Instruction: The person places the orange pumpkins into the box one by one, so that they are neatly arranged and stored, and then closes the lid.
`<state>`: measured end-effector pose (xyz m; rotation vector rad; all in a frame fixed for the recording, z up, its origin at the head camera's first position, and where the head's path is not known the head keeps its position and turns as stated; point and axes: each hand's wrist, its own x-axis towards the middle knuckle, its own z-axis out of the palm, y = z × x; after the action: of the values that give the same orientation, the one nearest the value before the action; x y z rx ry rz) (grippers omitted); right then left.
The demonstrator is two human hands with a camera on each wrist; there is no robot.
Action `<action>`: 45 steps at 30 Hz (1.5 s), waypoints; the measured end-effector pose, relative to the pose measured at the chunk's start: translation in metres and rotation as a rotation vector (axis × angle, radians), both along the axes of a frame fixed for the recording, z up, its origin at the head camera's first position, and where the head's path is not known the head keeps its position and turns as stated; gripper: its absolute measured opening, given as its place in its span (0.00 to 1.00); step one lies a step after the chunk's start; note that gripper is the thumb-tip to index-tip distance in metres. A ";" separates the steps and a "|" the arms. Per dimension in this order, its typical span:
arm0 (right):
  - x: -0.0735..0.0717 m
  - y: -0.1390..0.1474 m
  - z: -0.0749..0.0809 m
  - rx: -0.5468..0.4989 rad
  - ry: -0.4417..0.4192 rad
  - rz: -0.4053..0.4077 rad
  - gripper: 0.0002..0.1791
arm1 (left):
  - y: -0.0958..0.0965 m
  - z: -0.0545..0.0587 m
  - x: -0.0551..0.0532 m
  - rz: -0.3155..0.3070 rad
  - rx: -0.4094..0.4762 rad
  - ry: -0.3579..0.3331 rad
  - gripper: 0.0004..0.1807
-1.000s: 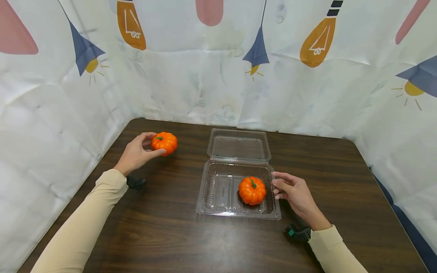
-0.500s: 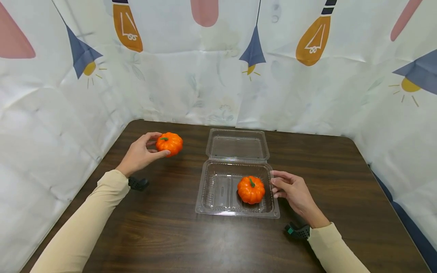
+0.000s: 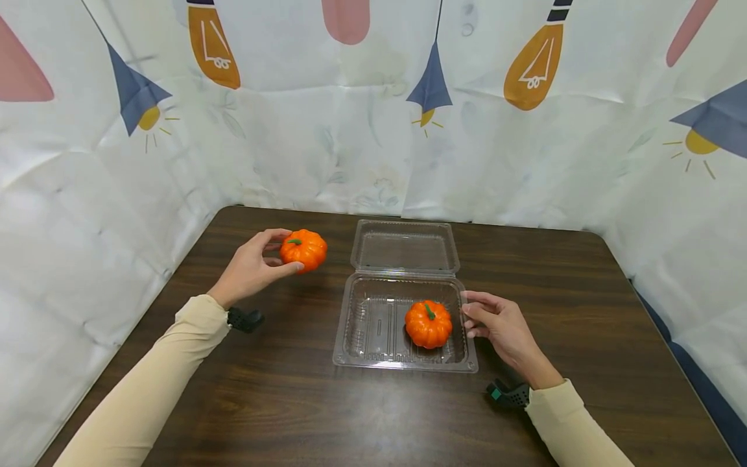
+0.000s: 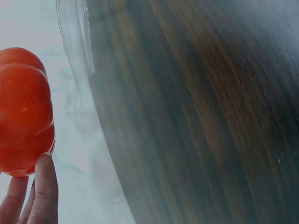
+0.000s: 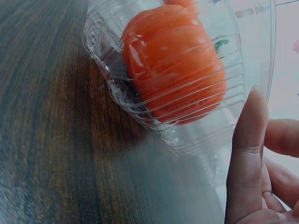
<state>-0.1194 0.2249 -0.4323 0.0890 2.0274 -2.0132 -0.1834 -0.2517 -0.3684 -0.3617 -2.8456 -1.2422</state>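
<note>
My left hand (image 3: 248, 269) holds a small orange pumpkin (image 3: 305, 250) with a green stem, fingers behind it and thumb at its front. In the left wrist view this pumpkin (image 4: 23, 112) fills the left edge, with fingertips against its lower side. A hinged clear plastic container (image 3: 373, 360) stands mid-table, its lid (image 3: 405, 246) folded back flat. Inside, toward the right, sits a second orange pumpkin (image 3: 428, 324). My right hand (image 3: 502, 327) grips the container's right rim between thumb and fingers; the right wrist view shows the thumb (image 5: 247, 149) up against the clear wall.
The dark wood-grain table (image 3: 280, 402) reaches back to a white printed curtain (image 3: 303, 149), which also hangs along both sides. Each wrist wears a black strap device, the left strap (image 3: 245, 319) and the right strap (image 3: 509, 394) both close over the table.
My left hand has moved right with its pumpkin, closer to the container. The right hand stays at the rim, and the container holds its place apart from a slight shift of the view.
</note>
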 end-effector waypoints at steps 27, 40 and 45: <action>-0.001 0.001 -0.001 -0.004 0.001 0.001 0.30 | 0.044 0.014 0.015 -0.141 0.039 0.026 0.39; -0.001 0.001 0.000 -0.001 0.003 0.001 0.30 | 0.062 0.014 0.020 -0.232 0.029 0.051 0.39; -0.002 0.001 -0.001 0.005 -0.002 0.001 0.30 | 0.069 0.014 0.023 -0.270 0.034 0.044 0.39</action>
<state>-0.1214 0.2258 -0.4330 0.0914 2.0308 -2.0071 -0.1601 -0.1825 -0.3541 -0.7839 -2.8050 -1.3007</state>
